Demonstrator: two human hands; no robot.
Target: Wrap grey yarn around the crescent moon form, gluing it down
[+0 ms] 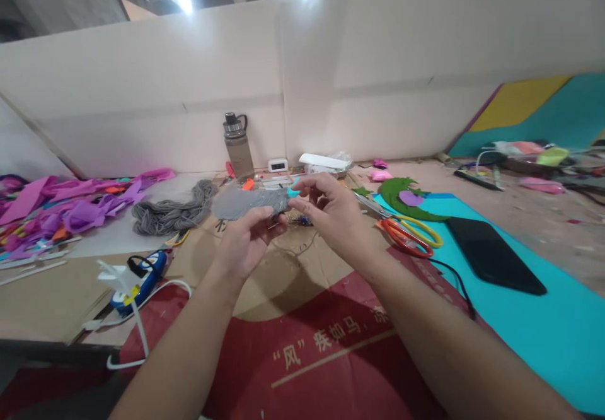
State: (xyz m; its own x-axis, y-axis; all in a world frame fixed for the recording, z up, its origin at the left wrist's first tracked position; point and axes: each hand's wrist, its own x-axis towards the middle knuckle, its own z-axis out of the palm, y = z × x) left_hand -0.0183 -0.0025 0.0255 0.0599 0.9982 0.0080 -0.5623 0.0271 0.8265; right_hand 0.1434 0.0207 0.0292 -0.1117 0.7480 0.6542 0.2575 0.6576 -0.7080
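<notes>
My left hand (243,243) is closed around the lower edge of a flat grey piece (234,202) with a rounded left end, perhaps felt or foam. Its thumb lies on top of the piece. At the right end of the grey piece shows a small turquoise piece (293,190). Thumb and forefinger of my right hand (333,215) pinch at this turquoise bit, the other fingers curled behind. Whether the turquoise bit is fixed to the grey piece I cannot tell. Both hands are raised over a red and brown cardboard sheet (302,319).
Left are grey yarn (174,209), pink and purple scraps (94,202) and a blue power strip (139,284). A bottle (239,149) stands by the wall. Right lie orange-and-yellow-handled scissors (409,237), a green cutout (397,199) and a black phone (494,255) on a turquoise sheet (534,338).
</notes>
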